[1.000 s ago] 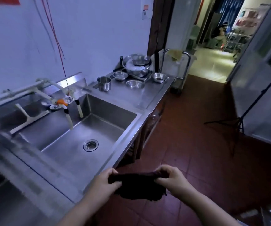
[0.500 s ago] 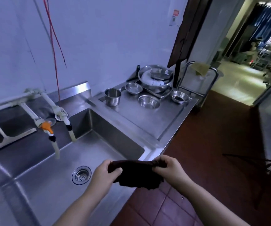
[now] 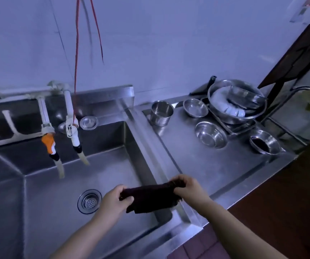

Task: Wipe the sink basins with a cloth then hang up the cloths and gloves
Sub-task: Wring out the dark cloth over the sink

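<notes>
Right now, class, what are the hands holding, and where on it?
A dark cloth, stretched between both hands: left hand grips its left end, right hand its right end.

Sink basin point(image 3: 38, 212): left part cut off by frame edge. Cloth point(image 3: 150, 199): ends hidden inside both hands.

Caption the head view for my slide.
Both hands stretch a dark cloth above the steel sink basin.

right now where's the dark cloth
In the head view the dark cloth is low in the middle, stretched between the left hand and right hand over the sink basin's right edge, right of the drain.
</notes>
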Action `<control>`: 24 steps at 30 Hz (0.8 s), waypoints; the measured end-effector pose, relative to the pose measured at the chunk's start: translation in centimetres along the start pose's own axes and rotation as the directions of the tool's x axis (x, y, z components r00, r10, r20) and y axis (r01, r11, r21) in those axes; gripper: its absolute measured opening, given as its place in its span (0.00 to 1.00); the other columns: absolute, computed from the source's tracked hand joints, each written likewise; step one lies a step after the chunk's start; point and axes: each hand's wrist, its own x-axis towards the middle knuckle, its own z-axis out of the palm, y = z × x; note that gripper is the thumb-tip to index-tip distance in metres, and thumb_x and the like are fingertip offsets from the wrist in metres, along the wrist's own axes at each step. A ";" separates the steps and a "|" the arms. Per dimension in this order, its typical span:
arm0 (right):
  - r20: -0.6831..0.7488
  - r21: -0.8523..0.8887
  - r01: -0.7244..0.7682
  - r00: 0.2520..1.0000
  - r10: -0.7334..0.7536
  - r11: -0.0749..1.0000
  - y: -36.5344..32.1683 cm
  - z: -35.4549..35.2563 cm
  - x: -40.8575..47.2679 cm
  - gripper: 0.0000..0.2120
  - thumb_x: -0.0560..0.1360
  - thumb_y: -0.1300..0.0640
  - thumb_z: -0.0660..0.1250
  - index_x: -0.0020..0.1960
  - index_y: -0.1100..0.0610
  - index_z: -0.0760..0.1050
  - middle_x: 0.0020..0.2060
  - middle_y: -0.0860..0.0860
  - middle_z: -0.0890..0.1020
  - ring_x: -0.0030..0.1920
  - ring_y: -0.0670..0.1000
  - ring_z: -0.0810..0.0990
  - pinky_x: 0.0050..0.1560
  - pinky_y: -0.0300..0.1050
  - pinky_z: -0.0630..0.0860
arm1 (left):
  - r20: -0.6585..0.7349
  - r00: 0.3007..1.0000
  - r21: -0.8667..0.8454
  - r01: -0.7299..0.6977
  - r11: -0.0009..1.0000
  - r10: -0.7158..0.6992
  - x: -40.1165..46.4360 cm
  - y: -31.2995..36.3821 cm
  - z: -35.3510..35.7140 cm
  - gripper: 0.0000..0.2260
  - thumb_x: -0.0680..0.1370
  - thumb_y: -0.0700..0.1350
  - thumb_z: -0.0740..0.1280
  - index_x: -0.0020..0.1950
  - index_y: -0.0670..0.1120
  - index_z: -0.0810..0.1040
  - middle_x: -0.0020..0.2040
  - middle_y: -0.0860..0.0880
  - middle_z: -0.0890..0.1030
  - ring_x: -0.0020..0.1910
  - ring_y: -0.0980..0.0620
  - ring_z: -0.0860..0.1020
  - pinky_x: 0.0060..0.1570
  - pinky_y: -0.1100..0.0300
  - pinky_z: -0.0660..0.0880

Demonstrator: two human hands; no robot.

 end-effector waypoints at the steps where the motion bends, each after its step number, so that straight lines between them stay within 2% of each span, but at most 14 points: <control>1: 0.036 -0.021 0.013 0.999 -0.012 1.000 0.1 -0.9 1.9 0.13 0.67 0.74 0.59 0.45 0.64 0.78 0.31 0.51 0.78 0.27 0.43 0.75 0.28 0.36 0.72 | -0.024 0.999 -0.035 0.031 0.999 -0.032 1.0 0.2 1.0 0.03 0.75 0.36 0.68 0.47 0.43 0.76 0.39 0.45 0.80 0.39 0.48 0.77 0.41 0.56 0.70; 5: 0.133 -0.069 -0.013 0.991 0.022 0.998 0.3 -4.1 8.3 0.13 0.68 0.74 0.60 0.42 0.61 0.79 0.31 0.51 0.79 0.28 0.43 0.76 0.29 0.36 0.72 | -0.080 0.978 -0.150 0.177 0.973 -0.190 4.4 1.2 4.9 0.02 0.76 0.36 0.67 0.48 0.41 0.76 0.41 0.42 0.80 0.40 0.47 0.78 0.46 0.48 0.76; 8: 0.209 -0.138 -0.027 0.976 0.056 0.990 0.4 -5.5 12.9 0.12 0.68 0.71 0.61 0.42 0.60 0.79 0.31 0.50 0.80 0.29 0.43 0.77 0.28 0.35 0.71 | -0.101 0.964 -0.109 0.235 0.966 -0.246 7.3 1.6 7.2 0.01 0.76 0.38 0.66 0.45 0.42 0.74 0.40 0.44 0.79 0.38 0.49 0.77 0.41 0.51 0.77; 12: 0.248 -0.238 0.048 0.969 0.013 0.970 -0.2 -5.1 18.7 0.11 0.69 0.70 0.62 0.42 0.57 0.77 0.34 0.50 0.79 0.32 0.44 0.76 0.29 0.32 0.71 | -0.199 0.919 -0.155 0.314 0.937 -0.341 11.9 1.7 8.1 0.02 0.76 0.37 0.65 0.47 0.38 0.74 0.42 0.41 0.79 0.44 0.44 0.79 0.47 0.47 0.77; 14: 0.259 -0.252 0.069 0.966 -0.001 0.965 -0.7 -4.6 21.4 0.11 0.69 0.70 0.62 0.43 0.56 0.77 0.35 0.50 0.79 0.34 0.45 0.76 0.30 0.31 0.71 | -0.251 0.895 -0.170 0.335 0.927 -0.369 14.2 1.6 7.8 0.03 0.76 0.38 0.65 0.48 0.38 0.74 0.43 0.41 0.79 0.44 0.45 0.78 0.46 0.49 0.76; 17: 0.254 -0.247 0.097 0.967 -0.032 0.964 -1.4 -3.8 24.8 0.12 0.69 0.69 0.62 0.43 0.54 0.77 0.37 0.51 0.80 0.37 0.48 0.78 0.35 0.36 0.75 | -0.331 0.868 -0.136 0.344 0.929 -0.370 17.4 1.3 7.0 0.02 0.76 0.40 0.65 0.46 0.42 0.74 0.41 0.46 0.79 0.40 0.50 0.77 0.41 0.55 0.74; 20: 0.252 -0.211 0.122 0.966 -0.067 0.970 -2.0 -3.1 27.2 0.13 0.69 0.69 0.62 0.41 0.52 0.76 0.37 0.51 0.81 0.39 0.50 0.80 0.37 0.39 0.78 | -0.376 0.854 -0.154 0.325 0.933 -0.359 19.8 1.1 6.3 0.02 0.77 0.40 0.65 0.45 0.43 0.73 0.40 0.48 0.78 0.40 0.50 0.77 0.40 0.57 0.73; 22: 0.252 -0.205 0.143 0.964 -0.089 0.968 -2.1 -2.8 28.3 0.12 0.69 0.69 0.62 0.43 0.53 0.76 0.39 0.52 0.81 0.42 0.53 0.81 0.44 0.46 0.80 | -0.403 0.843 -0.159 0.320 0.934 -0.357 20.9 0.9 5.9 0.01 0.77 0.40 0.65 0.46 0.43 0.73 0.41 0.46 0.78 0.41 0.49 0.77 0.41 0.57 0.73; 24: 0.249 -0.211 0.162 0.963 -0.107 0.964 -2.0 -2.5 29.0 0.12 0.70 0.68 0.63 0.47 0.54 0.77 0.41 0.52 0.81 0.46 0.55 0.81 0.50 0.50 0.80 | -0.420 0.827 -0.192 0.322 0.927 -0.374 21.6 0.7 5.7 0.02 0.77 0.39 0.65 0.48 0.42 0.74 0.44 0.45 0.79 0.44 0.47 0.78 0.46 0.53 0.75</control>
